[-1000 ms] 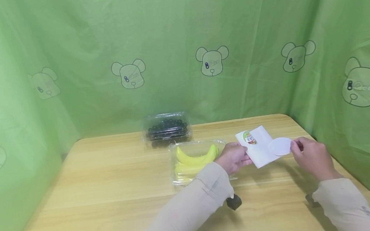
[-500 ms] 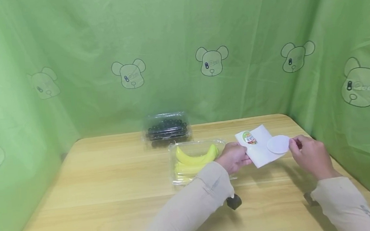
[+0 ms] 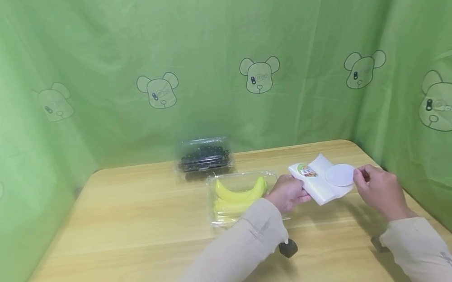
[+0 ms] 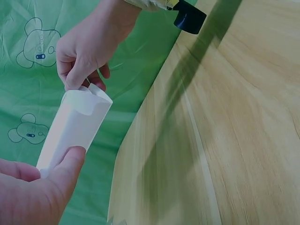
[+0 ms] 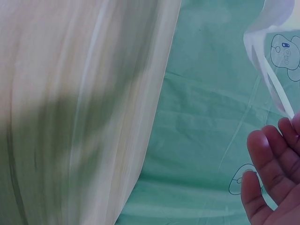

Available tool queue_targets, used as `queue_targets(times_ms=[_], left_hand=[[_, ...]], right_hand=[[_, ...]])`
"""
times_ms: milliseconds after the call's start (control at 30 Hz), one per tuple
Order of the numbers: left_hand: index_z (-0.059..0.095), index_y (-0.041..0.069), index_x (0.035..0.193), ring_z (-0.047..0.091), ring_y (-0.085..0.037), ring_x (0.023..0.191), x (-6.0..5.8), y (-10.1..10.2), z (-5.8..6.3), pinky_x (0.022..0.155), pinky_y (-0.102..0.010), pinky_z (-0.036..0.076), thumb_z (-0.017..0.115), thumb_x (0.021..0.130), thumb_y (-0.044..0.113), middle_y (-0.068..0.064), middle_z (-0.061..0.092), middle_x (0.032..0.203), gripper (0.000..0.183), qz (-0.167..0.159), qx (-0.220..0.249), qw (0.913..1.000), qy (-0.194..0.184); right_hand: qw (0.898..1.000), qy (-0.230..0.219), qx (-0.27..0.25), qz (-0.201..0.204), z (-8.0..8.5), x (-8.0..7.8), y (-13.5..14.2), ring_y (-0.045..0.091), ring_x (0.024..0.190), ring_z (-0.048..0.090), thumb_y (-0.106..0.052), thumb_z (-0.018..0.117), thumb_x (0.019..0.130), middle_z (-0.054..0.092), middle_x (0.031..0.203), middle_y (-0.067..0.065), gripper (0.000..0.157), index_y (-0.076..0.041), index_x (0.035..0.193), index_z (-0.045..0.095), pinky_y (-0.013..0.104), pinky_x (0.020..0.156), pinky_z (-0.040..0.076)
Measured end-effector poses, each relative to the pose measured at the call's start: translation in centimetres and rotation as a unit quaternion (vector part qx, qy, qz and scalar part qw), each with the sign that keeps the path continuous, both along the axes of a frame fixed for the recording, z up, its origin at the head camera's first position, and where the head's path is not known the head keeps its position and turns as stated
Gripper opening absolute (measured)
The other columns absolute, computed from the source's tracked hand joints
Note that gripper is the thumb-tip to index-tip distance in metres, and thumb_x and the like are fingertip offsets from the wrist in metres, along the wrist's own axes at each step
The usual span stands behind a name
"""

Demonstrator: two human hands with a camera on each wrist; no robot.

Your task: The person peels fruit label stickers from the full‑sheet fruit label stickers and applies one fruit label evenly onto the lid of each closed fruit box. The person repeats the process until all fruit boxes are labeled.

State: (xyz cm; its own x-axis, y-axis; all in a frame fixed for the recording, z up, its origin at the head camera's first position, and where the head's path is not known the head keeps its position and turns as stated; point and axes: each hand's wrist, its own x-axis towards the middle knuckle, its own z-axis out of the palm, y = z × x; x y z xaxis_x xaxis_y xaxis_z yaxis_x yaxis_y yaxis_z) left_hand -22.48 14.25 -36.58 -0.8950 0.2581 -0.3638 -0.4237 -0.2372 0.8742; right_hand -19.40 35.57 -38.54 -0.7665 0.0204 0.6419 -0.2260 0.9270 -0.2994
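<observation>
White sheet (image 3: 316,187) between left hand (image 3: 286,193), gripping its edge, and right hand (image 3: 383,193), pinching white oval (image 3: 339,175).

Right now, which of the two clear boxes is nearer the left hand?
The front box with the yellow banana; the back box, with dark round fruit, sits farther from the left hand.

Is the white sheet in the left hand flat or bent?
Bent: the white sheet visibly curves in both head and left wrist views.
</observation>
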Motion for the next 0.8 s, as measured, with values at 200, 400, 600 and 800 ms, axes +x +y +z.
queue_targets(times_ms=[200, 400, 600, 800], left_hand=[[0.053, -0.011, 0.107, 0.064, -0.028, 0.079, 0.3, 0.4, 0.1, 0.072, -0.033, 0.055, 0.046, 0.087, -0.008, -0.017, 0.062, 0.081, 0.022, 0.013, 0.015, 0.9998, -0.003], [0.054, -0.013, 0.104, 0.065, -0.028, 0.075, 0.8, 0.8, 0.1, 0.071, -0.035, 0.055, 0.048, 0.087, -0.008, -0.019, 0.062, 0.077, 0.019, 0.023, 0.006, 0.9996, -0.013], [0.049, -0.007, 0.103, 0.064, -0.032, 0.077, 0.8, 1.0, -0.1, 0.068, -0.037, 0.056, 0.044, 0.083, -0.016, -0.021, 0.06, 0.082, 0.023, 0.02, 0.016, 0.9996, 0.007], [0.041, 0.003, 0.095, 0.062, -0.037, 0.079, 0.7, 1.3, -0.3, 0.07, -0.042, 0.055, 0.044, 0.081, -0.018, -0.025, 0.055, 0.088, 0.026, 0.03, 0.011, 0.9994, 0.013]], right_hand=[[1.0, 0.019, -0.008, 0.004, -0.1, 0.0, -0.1, 0.04, 0.063, 0.056, -0.01, 0.052, 0.087, 0.061, 0.074, 0.024, 0.021, 0.009, 0.084, 0.06, 0.053, 0.058, 0.047], [0.999, 0.038, -0.015, 0.005, -0.2, 0.1, 0.0, 0.04, 0.062, 0.056, -0.008, 0.052, 0.086, 0.06, 0.073, 0.024, 0.019, 0.009, 0.084, 0.06, 0.053, 0.057, 0.046], [0.999, 0.044, -0.028, 0.004, -0.4, 0.1, 0.0, 0.04, 0.064, 0.055, -0.008, 0.051, 0.087, 0.06, 0.073, 0.024, 0.019, 0.009, 0.085, 0.059, 0.053, 0.06, 0.045], [0.998, 0.055, -0.033, 0.0, -0.5, 0.0, 0.0, 0.04, 0.064, 0.056, -0.009, 0.05, 0.087, 0.06, 0.072, 0.023, 0.019, 0.008, 0.084, 0.059, 0.053, 0.061, 0.045]])
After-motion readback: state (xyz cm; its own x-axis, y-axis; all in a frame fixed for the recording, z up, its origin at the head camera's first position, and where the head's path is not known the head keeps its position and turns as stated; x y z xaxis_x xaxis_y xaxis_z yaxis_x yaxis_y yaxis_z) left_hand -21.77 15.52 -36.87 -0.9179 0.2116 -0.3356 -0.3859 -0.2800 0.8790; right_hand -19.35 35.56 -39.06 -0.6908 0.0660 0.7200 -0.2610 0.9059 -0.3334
